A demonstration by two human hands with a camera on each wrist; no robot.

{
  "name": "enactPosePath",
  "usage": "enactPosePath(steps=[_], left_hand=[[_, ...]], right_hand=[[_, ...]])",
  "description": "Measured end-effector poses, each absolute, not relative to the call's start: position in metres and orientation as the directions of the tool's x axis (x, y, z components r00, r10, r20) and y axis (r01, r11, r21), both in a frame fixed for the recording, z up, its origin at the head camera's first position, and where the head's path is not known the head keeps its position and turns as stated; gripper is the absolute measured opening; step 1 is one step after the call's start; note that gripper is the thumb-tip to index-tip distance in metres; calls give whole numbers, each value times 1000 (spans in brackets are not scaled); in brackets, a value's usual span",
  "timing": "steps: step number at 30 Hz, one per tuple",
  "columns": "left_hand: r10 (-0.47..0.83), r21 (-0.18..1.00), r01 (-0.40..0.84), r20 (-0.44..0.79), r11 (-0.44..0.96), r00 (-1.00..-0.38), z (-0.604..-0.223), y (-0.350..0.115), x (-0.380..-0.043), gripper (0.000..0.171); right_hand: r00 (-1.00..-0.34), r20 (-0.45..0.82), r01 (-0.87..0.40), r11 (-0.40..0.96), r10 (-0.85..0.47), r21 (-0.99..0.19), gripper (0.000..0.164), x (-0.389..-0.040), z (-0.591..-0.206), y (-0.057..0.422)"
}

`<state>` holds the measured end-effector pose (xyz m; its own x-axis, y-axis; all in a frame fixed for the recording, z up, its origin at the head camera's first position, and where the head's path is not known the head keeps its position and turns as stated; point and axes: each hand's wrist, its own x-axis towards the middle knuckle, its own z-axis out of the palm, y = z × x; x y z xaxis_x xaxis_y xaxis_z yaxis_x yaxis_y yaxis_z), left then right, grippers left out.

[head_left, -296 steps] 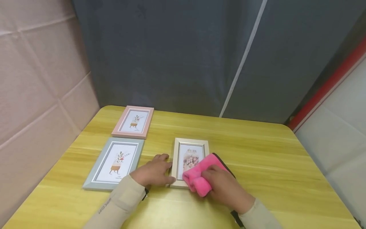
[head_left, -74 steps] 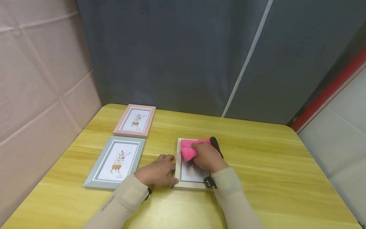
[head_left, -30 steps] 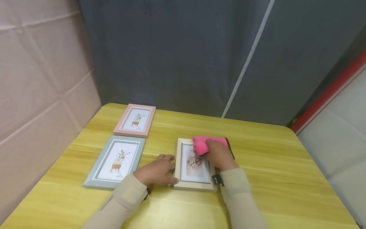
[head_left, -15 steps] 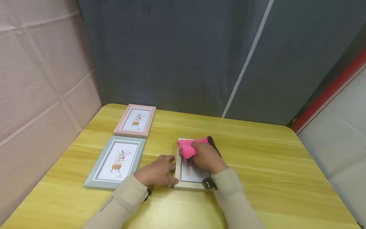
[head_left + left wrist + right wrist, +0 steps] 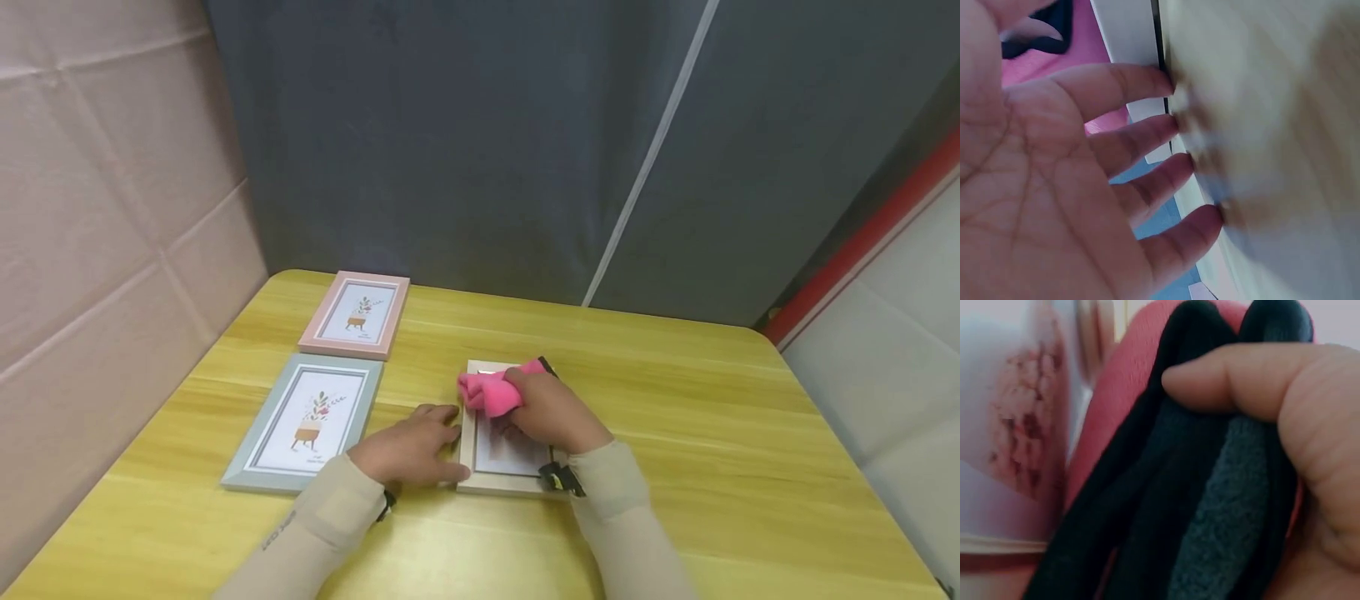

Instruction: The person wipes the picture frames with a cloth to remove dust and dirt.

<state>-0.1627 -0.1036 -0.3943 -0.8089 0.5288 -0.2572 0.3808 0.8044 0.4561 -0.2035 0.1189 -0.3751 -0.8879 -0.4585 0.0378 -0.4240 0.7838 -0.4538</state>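
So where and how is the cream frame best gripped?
Probably its left long border, from the left: the cream frame lies flat, that straight side mostly exposed beside the left hand, while the right hand hides much of the opposite side.

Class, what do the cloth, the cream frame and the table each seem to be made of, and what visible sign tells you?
Cloth: soft fabric, probably fleecy microfibre; it bunches into folds and looks fuzzy.
Cream frame: perhaps painted wood or plastic, smooth and evenly coloured; the look leaves it open.
Table: wood or wood-look laminate, slightly glossy; streaky yellow grain and a soft sheen.
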Motion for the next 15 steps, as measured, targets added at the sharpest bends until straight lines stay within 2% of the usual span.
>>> enactPosePath(steps=[7, 10, 15], left_hand=[[493, 472, 334, -264, 816, -829, -394, -110, -159, 80], [461, 488, 299, -255, 820, -850, -395, -111, -158, 81], [453, 464, 311, -231, 829, -861, -397, -112, -158, 82]], right_hand=[[-807, 60, -544, 701, -587, -460, 17, -183, -359, 117], [-770, 80, -598, 674, -633, -433, 16, -171, -359, 115], [-721, 115, -664, 633, -684, -398, 15, -152, -366, 115]])
